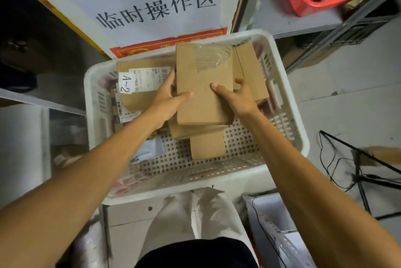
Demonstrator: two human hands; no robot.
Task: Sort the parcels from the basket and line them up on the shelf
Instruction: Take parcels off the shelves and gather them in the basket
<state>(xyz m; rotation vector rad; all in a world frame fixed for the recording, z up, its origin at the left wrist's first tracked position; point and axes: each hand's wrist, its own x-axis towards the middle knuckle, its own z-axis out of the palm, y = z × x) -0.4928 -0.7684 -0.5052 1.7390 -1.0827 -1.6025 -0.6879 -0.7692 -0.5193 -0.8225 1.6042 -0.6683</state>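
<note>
White plastic basket (pixel 178 194) holds the stacked parcels. The top cardboard parcel (pixel 201 85) lies between the hands, long axis running away from the person. Left hand (pixel 167 100) and right hand (pixel 236 96) grip its long edges, thumbs on top.

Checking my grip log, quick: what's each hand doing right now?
Left hand: grips the top cardboard box, left side.
Right hand: grips the same box, right side.
</note>
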